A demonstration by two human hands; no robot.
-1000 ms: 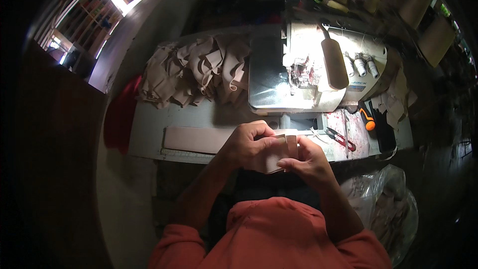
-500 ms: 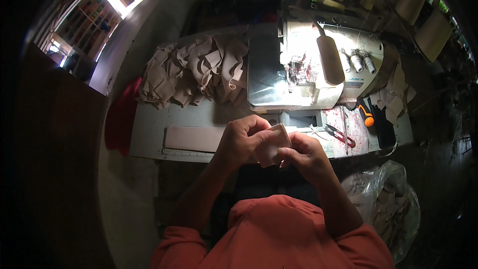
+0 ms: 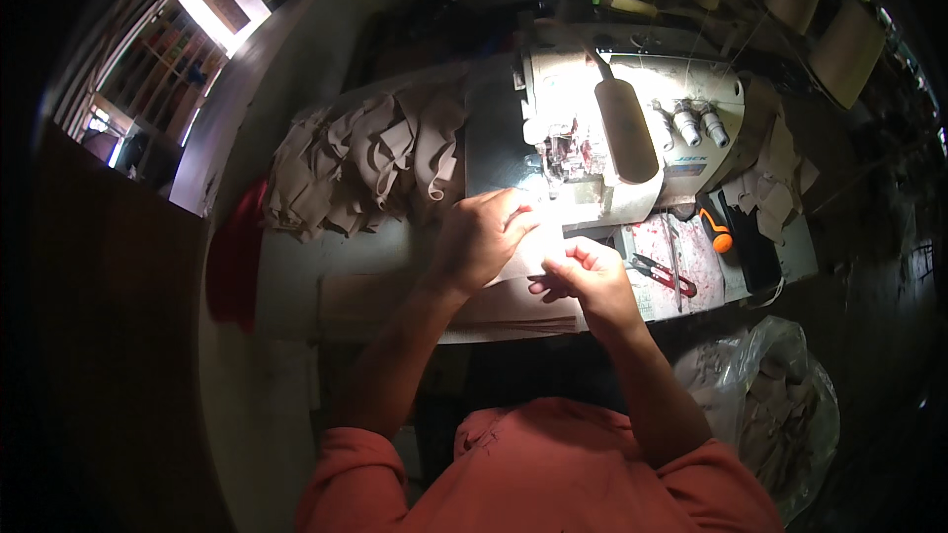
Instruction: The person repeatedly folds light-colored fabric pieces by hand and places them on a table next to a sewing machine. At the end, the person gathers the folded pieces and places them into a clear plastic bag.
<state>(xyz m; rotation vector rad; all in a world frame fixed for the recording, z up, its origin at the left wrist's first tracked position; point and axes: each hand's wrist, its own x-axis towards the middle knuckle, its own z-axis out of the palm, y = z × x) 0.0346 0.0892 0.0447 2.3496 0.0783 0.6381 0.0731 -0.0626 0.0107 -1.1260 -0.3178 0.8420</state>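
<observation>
Between my two hands is a light beige fabric piece point(image 3: 533, 255), partly washed out by the lamp glare. My left hand point(image 3: 479, 245) grips its left side, fingers bent over the upper edge. My right hand point(image 3: 592, 286) pinches its right side between thumb and fingers. The piece is just in front of the sewing machine point(image 3: 691, 178), whose needle area lies in bright light under the lamp point(image 3: 626, 128). Below my hands, a flat stack of beige fabric strips point(image 3: 523, 322) lies along the table's front edge.
A heap of beige fabric pieces point(image 3: 365, 158) covers the table's left. Right of my hands lie red-handled thread snips point(image 3: 667, 276), tweezers point(image 3: 675, 247) and an orange-handled tool point(image 3: 721, 239). A clear plastic bag point(image 3: 810, 385) of scraps stands at lower right. Thread cones point(image 3: 844, 64) stand behind.
Both hands have moved forward toward the machine with the fabric piece, which was held up near the table's front edge. The view has shifted slightly, and more of the strip stack shows.
</observation>
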